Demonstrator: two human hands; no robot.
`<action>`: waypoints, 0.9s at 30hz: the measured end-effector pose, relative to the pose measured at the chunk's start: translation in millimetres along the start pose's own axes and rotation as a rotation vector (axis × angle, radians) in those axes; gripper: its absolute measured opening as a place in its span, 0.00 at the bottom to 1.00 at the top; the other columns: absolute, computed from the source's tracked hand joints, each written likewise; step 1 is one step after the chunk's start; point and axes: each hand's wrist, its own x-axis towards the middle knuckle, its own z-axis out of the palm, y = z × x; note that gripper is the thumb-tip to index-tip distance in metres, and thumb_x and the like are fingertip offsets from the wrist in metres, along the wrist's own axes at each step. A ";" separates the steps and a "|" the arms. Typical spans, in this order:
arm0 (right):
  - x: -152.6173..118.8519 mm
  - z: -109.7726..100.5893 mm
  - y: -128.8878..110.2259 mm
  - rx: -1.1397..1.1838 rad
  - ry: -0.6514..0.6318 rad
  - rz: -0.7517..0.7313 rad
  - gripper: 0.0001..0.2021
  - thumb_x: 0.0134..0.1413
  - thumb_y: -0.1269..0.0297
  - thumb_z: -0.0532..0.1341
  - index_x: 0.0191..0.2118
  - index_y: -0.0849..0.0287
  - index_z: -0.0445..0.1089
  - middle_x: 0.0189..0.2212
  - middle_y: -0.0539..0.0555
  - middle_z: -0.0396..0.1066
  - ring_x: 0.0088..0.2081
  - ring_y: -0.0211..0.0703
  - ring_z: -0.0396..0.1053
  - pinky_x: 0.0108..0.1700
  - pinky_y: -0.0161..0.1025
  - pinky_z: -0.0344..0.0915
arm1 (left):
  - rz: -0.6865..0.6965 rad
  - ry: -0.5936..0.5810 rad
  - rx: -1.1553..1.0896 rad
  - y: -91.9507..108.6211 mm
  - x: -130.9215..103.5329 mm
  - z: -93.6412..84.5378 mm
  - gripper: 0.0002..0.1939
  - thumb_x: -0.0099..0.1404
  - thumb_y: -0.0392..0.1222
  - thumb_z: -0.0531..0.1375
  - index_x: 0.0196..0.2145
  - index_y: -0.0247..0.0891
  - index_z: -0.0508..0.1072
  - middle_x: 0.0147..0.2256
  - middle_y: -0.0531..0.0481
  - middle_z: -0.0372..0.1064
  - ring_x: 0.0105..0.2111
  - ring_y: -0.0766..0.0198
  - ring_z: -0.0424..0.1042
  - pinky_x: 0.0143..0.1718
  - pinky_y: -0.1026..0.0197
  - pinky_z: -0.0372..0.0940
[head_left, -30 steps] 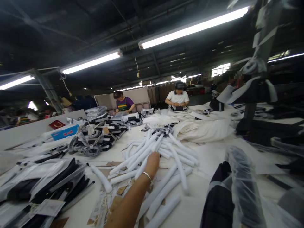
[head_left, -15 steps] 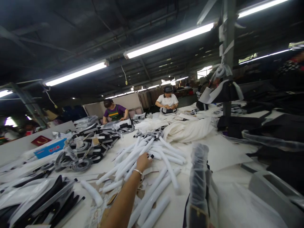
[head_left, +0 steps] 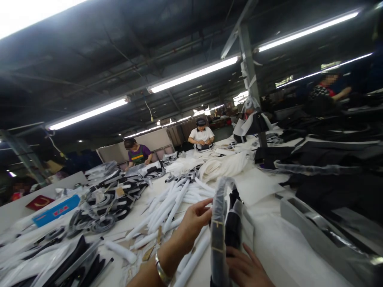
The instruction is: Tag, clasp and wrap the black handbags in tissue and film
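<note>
A black bag handle (head_left: pixel 218 231) in clear plastic wrap, with gold-coloured fittings, arches upright in front of me. Dark material (head_left: pixel 233 227) and a pale sheet hang beneath it on the right. My left hand (head_left: pixel 193 223), a bracelet on its wrist, is curled with thumb and fingers at the handle's left edge; its fingertips are partly hidden there. Low on the other side, my right hand (head_left: pixel 247 267) grips the bag, its fingers against the dark part and its thumb out of sight. White foam tubes (head_left: pixel 170 203) lie in a pile beyond my left hand.
Plastic-wrapped black straps (head_left: pixel 104 207) are heaped on the left, by a blue box (head_left: pixel 56 211). A grey bin (head_left: pixel 317 235) stands at right, near black material (head_left: pixel 341 195). Across the table sit two people, one in a white shirt (head_left: pixel 201 135), one in purple (head_left: pixel 137 153).
My left hand has come back from the foam tubes, where it had a small black thing, to the bag handle. The right hand has come into fuller view. My view has swung right.
</note>
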 end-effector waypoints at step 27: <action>21.9 -59.7 -55.0 0.285 -0.046 0.311 0.12 0.63 0.55 0.62 0.48 0.52 0.74 0.47 0.54 0.77 0.58 0.54 0.67 0.67 0.63 0.47 | -0.018 -0.148 -0.056 58.1 -38.1 35.4 0.27 0.62 0.56 0.66 0.54 0.38 0.75 0.43 0.45 0.77 0.41 0.56 0.75 0.43 0.59 0.66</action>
